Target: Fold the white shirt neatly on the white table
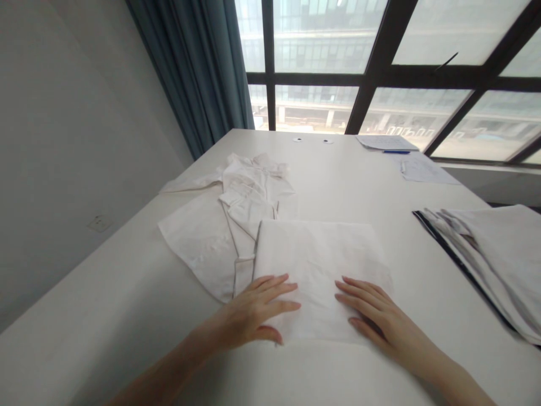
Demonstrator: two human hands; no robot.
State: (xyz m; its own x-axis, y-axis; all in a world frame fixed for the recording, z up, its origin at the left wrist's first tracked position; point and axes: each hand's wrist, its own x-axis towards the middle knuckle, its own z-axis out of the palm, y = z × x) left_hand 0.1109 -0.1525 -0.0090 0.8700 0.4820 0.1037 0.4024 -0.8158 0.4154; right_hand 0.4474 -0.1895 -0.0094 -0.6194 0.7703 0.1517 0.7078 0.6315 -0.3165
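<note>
A folded piece of white cloth (pixel 321 254) lies flat on the white table in front of me. My left hand (pixel 257 310) rests on its left side, fingers spread and stretched toward the middle. On the right part of the same cloth lies my right hand (pixel 376 316), its fingers extended and palm down. Beyond and to the left is a rumpled white shirt (pixel 253 192), with one sleeve stretched out to the left. The folded cloth overlaps part of this shirt's lower portion. Dark edging shows along the cloth's left side.
At the right edge, a stack of folded white cloth (pixel 502 248) lies on a dark board (pixel 456 256). Papers (pixel 389 142) and a blue pen (pixel 396 151) are at the far right. A blue curtain (pixel 198 67) hangs beside the window; a grey wall stands left.
</note>
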